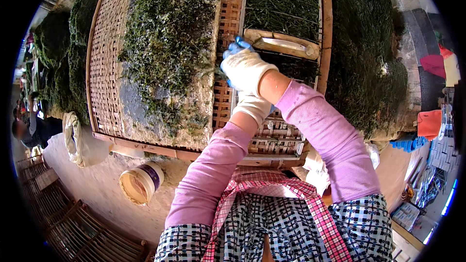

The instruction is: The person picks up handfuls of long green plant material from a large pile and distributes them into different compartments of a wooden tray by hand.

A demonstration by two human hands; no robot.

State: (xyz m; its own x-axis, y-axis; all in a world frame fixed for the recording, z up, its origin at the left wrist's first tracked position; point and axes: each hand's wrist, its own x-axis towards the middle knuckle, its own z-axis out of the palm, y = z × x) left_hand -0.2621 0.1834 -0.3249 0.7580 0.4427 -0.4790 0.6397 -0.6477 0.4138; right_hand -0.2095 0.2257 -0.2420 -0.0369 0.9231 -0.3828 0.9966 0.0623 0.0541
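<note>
My right hand (pixel 246 70), in a white glove with blue fingertips, is over the woven strip left of a metal-edged frame (pixel 242 7). Its fingers are curled together, and what they hold, if anything, is hidden. My left hand (pixel 255 106), gloved alike, lies just below, under my right wrist; its fingers are hidden. Dark green strands like seaweed (pixel 281 7) fill the far part of the frame, crossed by thin bars. A wooden board with a pale handle (pixel 286 44) lies across them, right of my right hand. A loose heap of seaweed (pixel 167 39) spreads over a board on the left.
A woven bamboo tray (pixel 104 68) with a wooden rim lies beneath everything. Large dark seaweed piles (pixel 361 58) stand right and far left. A white bucket (pixel 141 183) is on the floor, near slatted racks (pixel 92 235). Another person (pixel 30 123) is at the far left.
</note>
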